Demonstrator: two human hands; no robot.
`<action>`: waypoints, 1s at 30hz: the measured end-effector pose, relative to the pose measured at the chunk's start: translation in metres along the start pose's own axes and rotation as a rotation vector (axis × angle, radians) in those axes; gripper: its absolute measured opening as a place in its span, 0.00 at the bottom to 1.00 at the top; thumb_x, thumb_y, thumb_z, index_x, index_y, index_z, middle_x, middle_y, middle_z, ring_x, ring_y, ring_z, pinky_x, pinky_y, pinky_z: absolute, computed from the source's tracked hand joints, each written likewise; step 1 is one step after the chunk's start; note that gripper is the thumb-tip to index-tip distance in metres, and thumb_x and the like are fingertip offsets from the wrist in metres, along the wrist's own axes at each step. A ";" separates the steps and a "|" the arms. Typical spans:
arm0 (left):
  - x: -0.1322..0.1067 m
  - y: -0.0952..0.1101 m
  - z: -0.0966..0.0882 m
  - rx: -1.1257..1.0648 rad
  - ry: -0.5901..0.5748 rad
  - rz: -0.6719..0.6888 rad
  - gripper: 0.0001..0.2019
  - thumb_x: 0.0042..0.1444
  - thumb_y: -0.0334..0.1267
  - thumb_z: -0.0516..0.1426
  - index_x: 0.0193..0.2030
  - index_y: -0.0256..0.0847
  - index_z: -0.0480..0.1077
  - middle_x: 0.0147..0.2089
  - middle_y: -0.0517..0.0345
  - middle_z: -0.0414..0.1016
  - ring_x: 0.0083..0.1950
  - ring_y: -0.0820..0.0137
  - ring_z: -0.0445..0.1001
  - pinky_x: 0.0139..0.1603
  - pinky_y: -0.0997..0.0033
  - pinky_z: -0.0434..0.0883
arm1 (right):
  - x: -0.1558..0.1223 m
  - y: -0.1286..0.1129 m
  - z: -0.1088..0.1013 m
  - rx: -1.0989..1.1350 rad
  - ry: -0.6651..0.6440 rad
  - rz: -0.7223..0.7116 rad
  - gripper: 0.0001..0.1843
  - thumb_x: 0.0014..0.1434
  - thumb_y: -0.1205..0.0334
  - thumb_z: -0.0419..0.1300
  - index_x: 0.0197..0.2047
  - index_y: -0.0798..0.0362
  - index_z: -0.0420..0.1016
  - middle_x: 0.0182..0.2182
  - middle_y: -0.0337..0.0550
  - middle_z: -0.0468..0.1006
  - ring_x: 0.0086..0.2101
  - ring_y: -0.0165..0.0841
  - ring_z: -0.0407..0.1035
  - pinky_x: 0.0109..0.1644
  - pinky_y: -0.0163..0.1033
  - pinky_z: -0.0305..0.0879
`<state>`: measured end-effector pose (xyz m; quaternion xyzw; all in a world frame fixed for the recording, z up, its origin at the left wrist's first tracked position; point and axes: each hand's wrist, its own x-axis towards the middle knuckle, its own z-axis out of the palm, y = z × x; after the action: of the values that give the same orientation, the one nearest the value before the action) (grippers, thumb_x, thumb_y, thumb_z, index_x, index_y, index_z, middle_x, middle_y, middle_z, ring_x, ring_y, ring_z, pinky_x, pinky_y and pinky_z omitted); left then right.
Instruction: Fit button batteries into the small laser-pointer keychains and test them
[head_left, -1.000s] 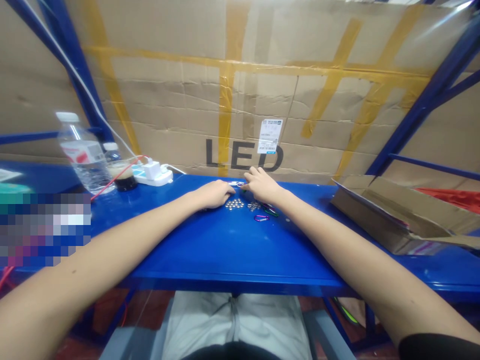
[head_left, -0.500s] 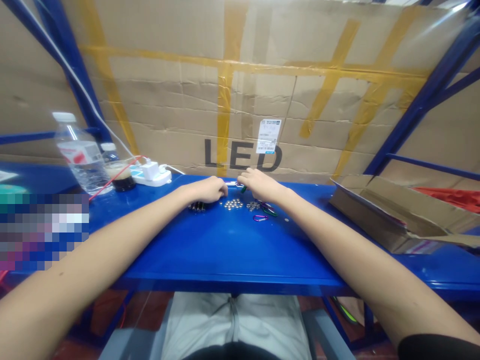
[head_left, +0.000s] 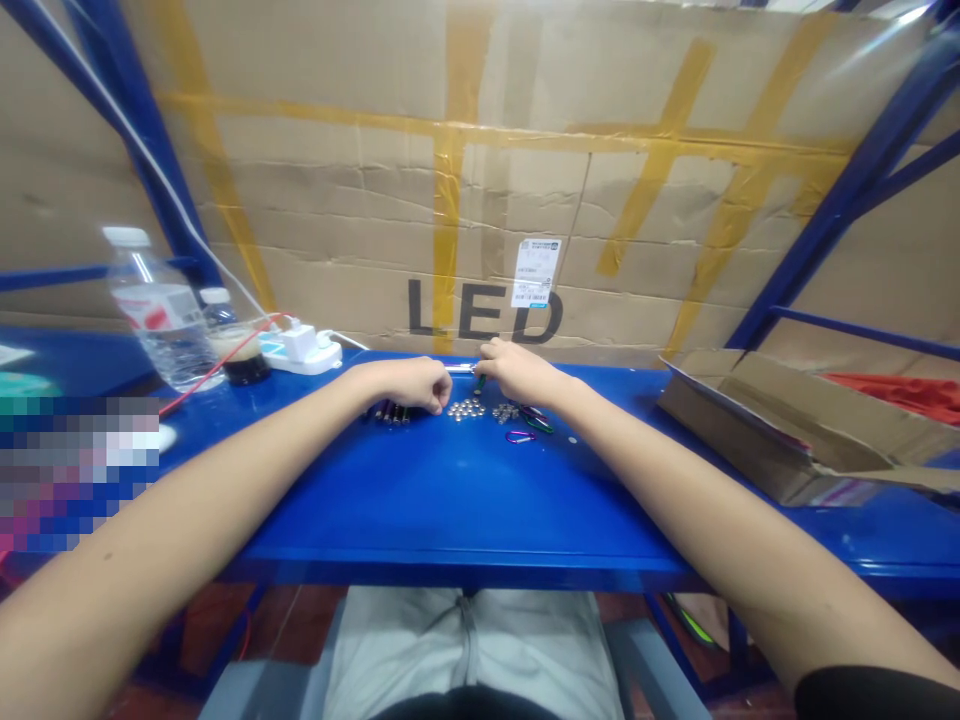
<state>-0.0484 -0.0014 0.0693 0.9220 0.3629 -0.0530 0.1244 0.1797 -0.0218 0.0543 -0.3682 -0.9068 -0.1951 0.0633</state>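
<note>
My left hand (head_left: pixel 422 384) has its fingers curled together, low over the blue table. Whatever they pinch, if anything, is hidden. Beside it lie several dark, shiny little cylinders (head_left: pixel 391 412), partly under the wrist. My right hand (head_left: pixel 517 370) is closed, fingertips down, on a small green piece (head_left: pixel 481 383); its full shape is covered. Several small round silver pieces (head_left: pixel 466 410) lie between the hands. To their right are a heap of smaller metal parts (head_left: pixel 505 412), a purple carabiner (head_left: pixel 520 437) and a green carabiner (head_left: pixel 541 426).
Silvery long items (head_left: pixel 459 368) lie behind the hands, against a large cardboard box (head_left: pixel 337 220). At left stand a water bottle (head_left: pixel 161 310), a dark drink bottle (head_left: pixel 244 365) and a power strip (head_left: pixel 324 353). An open carton (head_left: pixel 750 430) sits at right.
My left hand has shifted slightly down towards the silver pieces, its fingers curling in more. The right hand stays nearly in place, the green piece a little lower.
</note>
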 end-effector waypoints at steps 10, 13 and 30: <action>0.008 0.002 0.014 0.006 0.308 0.109 0.12 0.53 0.32 0.55 0.43 0.37 0.75 0.37 0.53 0.77 0.33 0.70 0.70 0.36 0.70 0.63 | -0.006 0.013 0.015 0.171 0.045 0.274 0.25 0.56 0.80 0.50 0.55 0.58 0.70 0.48 0.54 0.78 0.46 0.41 0.70 0.48 0.42 0.62; 0.013 0.004 0.017 0.020 0.394 0.199 0.13 0.56 0.32 0.54 0.46 0.37 0.75 0.41 0.51 0.78 0.37 0.69 0.72 0.40 0.70 0.64 | -0.006 0.014 0.017 0.169 0.032 0.254 0.27 0.54 0.81 0.50 0.55 0.58 0.72 0.50 0.55 0.77 0.49 0.40 0.70 0.52 0.42 0.62; 0.025 -0.004 0.020 0.136 0.324 0.093 0.12 0.47 0.23 0.53 0.31 0.36 0.78 0.28 0.53 0.75 0.28 0.70 0.68 0.35 0.70 0.63 | -0.005 0.011 0.018 0.205 -0.042 0.329 0.22 0.58 0.77 0.53 0.53 0.57 0.76 0.49 0.55 0.80 0.48 0.43 0.73 0.50 0.41 0.66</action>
<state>-0.0335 0.0124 0.0448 0.9406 0.3306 0.0774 0.0041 0.1915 -0.0104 0.0395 -0.5070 -0.8507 -0.0812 0.1125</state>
